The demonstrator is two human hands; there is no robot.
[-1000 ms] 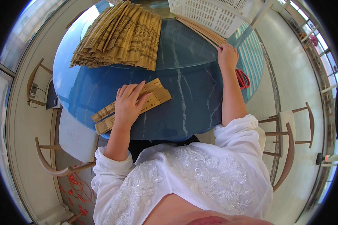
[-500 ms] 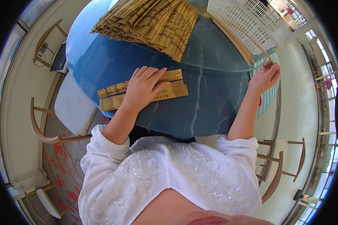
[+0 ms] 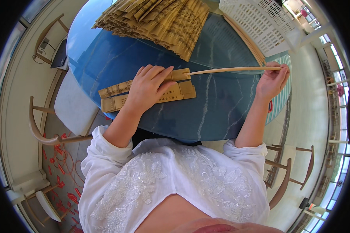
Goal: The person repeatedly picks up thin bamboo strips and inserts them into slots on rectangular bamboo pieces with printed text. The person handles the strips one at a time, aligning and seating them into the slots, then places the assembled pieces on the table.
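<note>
My left hand (image 3: pixel 147 86) lies flat on two flattened tan paper sleeves (image 3: pixel 116 97) lying side by side on the round blue table (image 3: pixel 221 112). My right hand (image 3: pixel 273 79) pinches the far end of a long thin wooden stick (image 3: pixel 229 70). The stick runs level across the table and its tip touches the open end of the upper sleeve, right by my left fingertips. A large fan-shaped heap of the same tan sleeves (image 3: pixel 159 17) lies at the far side of the table.
A white slotted plastic basket (image 3: pixel 260 23) stands at the far right, with a bundle of more sticks (image 3: pixel 245 39) beside it. Wooden chairs (image 3: pixel 46 128) stand at the left and at the right (image 3: pixel 287 171). A red object peeks out by the table's right edge.
My right hand has drawn one stick from the bundle near the basket and swung it leftward until its tip meets the sleeve. My left hand stayed on the sleeves.
</note>
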